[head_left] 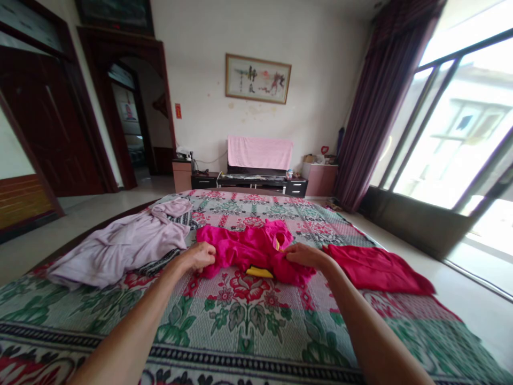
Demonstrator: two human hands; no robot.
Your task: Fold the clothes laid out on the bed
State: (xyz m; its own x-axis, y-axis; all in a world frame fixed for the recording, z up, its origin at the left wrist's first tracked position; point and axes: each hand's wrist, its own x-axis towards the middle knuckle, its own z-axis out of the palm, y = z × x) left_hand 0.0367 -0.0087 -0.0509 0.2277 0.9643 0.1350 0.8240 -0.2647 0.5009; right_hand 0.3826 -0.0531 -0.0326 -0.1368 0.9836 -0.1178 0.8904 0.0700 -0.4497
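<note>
A bright pink garment (248, 247) with yellow trim lies crumpled in the middle of a flowered bedspread (240, 315). My left hand (199, 255) is closed on the garment's left edge. My right hand (302, 254) pinches its right side, close to the yellow-edged neck opening. Both arms reach forward over the bed.
A pale lilac garment (120, 246) lies spread at the left of the bed. A folded red cloth (374, 267) lies at the right. Beyond the bed stand a low TV cabinet (250, 184) draped with a pink towel, a dark doorway at left and large windows at right.
</note>
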